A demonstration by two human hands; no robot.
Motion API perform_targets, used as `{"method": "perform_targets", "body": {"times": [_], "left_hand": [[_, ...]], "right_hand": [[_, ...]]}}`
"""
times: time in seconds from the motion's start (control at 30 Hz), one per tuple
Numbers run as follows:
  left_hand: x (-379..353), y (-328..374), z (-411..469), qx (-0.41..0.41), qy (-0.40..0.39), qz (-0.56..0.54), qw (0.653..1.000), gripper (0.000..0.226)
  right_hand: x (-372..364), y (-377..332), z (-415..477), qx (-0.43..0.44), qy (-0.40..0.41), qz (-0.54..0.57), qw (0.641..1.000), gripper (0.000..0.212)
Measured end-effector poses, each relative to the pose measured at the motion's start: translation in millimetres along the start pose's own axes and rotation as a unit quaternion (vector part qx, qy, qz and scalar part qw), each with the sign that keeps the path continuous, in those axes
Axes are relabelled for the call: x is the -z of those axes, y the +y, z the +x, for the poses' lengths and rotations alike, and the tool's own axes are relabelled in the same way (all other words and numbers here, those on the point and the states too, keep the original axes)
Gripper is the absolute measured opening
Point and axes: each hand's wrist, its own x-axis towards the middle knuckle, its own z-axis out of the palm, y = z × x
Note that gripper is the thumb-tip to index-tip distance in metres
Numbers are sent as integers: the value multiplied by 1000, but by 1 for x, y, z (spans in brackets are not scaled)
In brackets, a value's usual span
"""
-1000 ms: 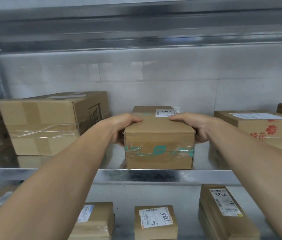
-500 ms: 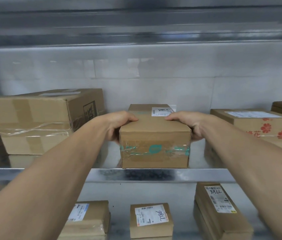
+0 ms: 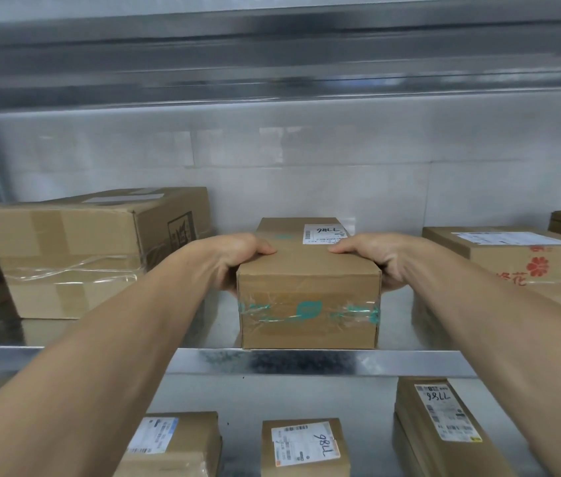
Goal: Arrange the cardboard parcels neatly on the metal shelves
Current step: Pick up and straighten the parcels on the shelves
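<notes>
On the steel shelf, a taped parcel is clasped by the left hand and right hand; a white tiled wall is seen beyond the fingers.

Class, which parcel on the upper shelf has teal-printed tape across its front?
The middle parcel, gripped by the left hand and right hand. The large box left of it has plain tape; the box on the right bears red flowers.
</notes>
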Motion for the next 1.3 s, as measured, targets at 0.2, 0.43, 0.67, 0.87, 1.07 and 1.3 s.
{"method": "perform_targets", "body": {"times": [0.2,0.43,0.67,0.87,1.07,1.3], "left_hand": [[1,0,1,0,-3,4,1000,24],[0,-1,-3,-14,-9,-16,1000,25],[0,-1,-11,-51,-1,-41,998,30],[5,4,-17,-128,38,-85,987,18],[8,2,-24,-200,58,-72,976,52],[8,-6,-24,-265,36,-8,964,95]], "right_hand": [[1,1,-1,2,1,1,1000,25],[3,4,-2,17,3,22,1000,40],[2,4,-11,45,4,48,998,31],[4,2,-14,142,17,61,988,35],[7,0,-22,200,38,36,978,80],[-2,0,-33,227,50,12,972,96]]}}
